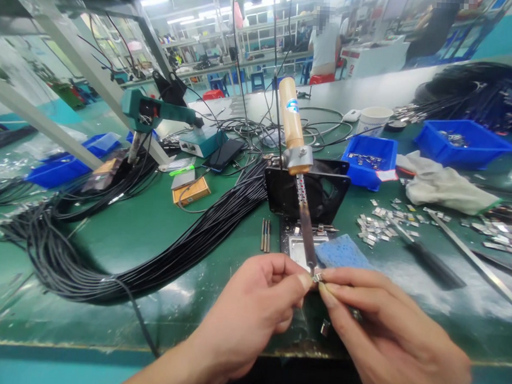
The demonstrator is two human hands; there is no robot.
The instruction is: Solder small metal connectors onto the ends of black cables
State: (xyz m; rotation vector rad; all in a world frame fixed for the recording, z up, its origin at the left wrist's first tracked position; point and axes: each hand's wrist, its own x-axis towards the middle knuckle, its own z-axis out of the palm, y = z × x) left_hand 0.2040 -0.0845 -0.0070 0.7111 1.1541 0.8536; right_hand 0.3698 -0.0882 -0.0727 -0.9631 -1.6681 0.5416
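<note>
My left hand [259, 305] is closed in a pinch, its thumb and forefinger tips just under the soldering iron's tip. What it grips is hidden by the fingers. In my right hand [386, 322], thumb and fingertips pinch a small metal connector [317, 277], which meets the left fingertips. The wooden-handled soldering iron [307, 231] is fixed tip down in a clamp, its tip at or very near the connector; contact cannot be made out. Behind the hands lie a blue sponge [342, 251] and a metal tray [296, 250]. One loose metal piece [325, 328] sits by the right thumb.
A thick bundle of black cables [172, 256] curves across the left. Loose metal connector shells [373, 222], a black-handled tool [437, 265] and a glove [451, 186] lie right. Behind are a black fan [277, 190] and blue bins [370, 146]. People are in the background.
</note>
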